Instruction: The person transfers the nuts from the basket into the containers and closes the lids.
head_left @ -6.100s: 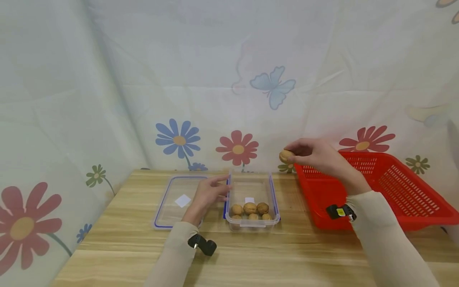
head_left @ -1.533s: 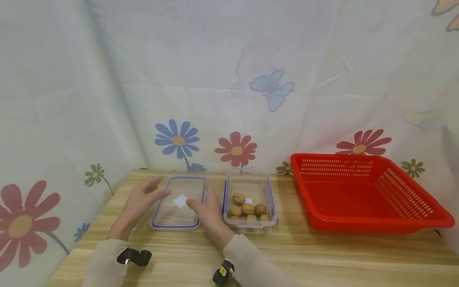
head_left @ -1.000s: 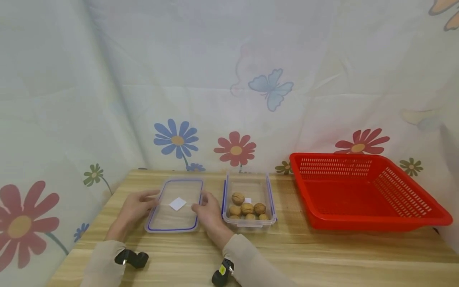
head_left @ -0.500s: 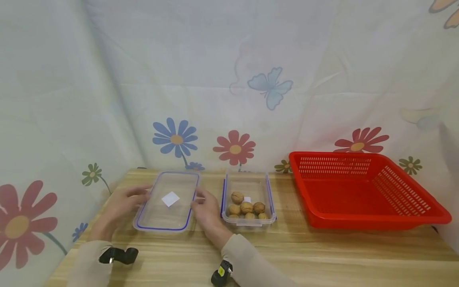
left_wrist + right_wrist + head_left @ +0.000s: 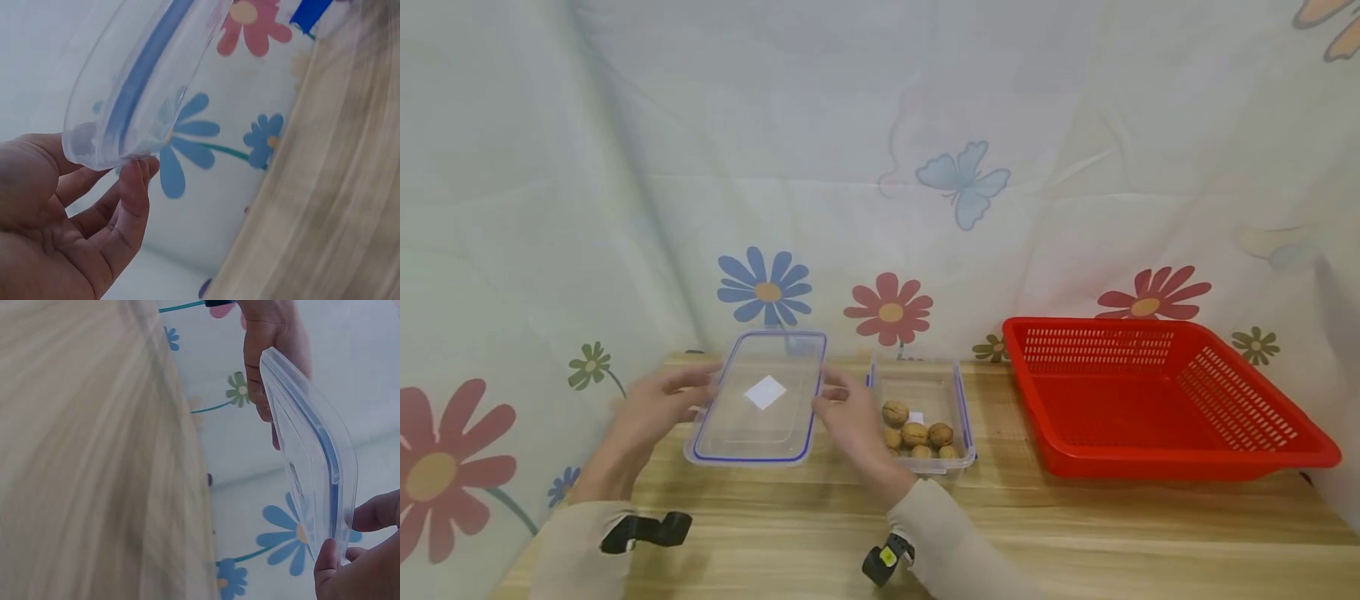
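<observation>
A clear plastic lid (image 5: 760,417) with a blue seal and a white paper square hangs above the table, tilted, in the head view. My left hand (image 5: 658,408) pinches its left edge; in the left wrist view the thumb and fingertips (image 5: 132,187) grip the rim from both sides. My right hand (image 5: 853,417) pinches the right edge, as the right wrist view also shows. Just right of that hand stands the clear box (image 5: 922,387) with several walnuts (image 5: 914,434) gathered at its near end. Part of the box's left side is hidden behind the right hand.
A red perforated plastic basket (image 5: 1097,417) stands on the right of the wooden table (image 5: 1000,533). A flowered cloth (image 5: 850,125) hangs close behind the table's back edge. Black cameras are strapped to both wrists.
Earlier the right hand held a walnut, and one more walnut now lies in the box. Both hands then took the lid's edges, shifted it left and lifted it off the table, lately moving it slightly right.
</observation>
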Demonstrator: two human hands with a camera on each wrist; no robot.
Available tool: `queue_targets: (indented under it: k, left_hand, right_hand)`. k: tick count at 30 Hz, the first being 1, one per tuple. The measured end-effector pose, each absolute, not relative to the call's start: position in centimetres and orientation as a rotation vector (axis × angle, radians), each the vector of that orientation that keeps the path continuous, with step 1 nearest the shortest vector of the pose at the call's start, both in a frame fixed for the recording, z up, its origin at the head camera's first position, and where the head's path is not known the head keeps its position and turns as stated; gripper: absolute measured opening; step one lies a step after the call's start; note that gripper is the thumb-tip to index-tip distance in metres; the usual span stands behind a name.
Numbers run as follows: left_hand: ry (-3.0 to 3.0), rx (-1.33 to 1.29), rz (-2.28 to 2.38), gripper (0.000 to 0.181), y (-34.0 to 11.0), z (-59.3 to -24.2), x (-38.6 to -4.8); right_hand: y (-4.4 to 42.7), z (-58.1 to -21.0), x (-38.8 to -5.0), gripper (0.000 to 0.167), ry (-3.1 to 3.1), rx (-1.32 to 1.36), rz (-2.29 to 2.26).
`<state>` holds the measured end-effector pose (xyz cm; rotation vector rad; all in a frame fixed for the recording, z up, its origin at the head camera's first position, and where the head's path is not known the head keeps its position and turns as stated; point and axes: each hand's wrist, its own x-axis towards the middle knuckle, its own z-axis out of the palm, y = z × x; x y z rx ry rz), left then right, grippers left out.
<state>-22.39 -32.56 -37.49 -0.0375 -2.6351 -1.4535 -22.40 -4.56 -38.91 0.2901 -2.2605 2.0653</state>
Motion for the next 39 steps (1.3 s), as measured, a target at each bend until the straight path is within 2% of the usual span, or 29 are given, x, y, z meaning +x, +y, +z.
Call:
queue_targets:
  k: [7,21,39]
  left_hand:
    - [-2.543,-0.079,-1.538,0.050,-29.0,-36.3,-22.4]
    - [-2.381,-0.120,-1.746,0.045,-21.3,-36.4,-24.3]
    - [-2.269,-0.141,-1.915,0.040,-15.2,-36.9,-26.2]
  right_hand:
    - [-1.2,-37.6,-22.7,0.046,-2.284,0.301,2.057]
    - [5.5,-36.6,-23.9,0.045,-2.278,0.270,1.925]
    - [11.2,-36.2,-23.9,0.044,-2.382,0.156,1.800]
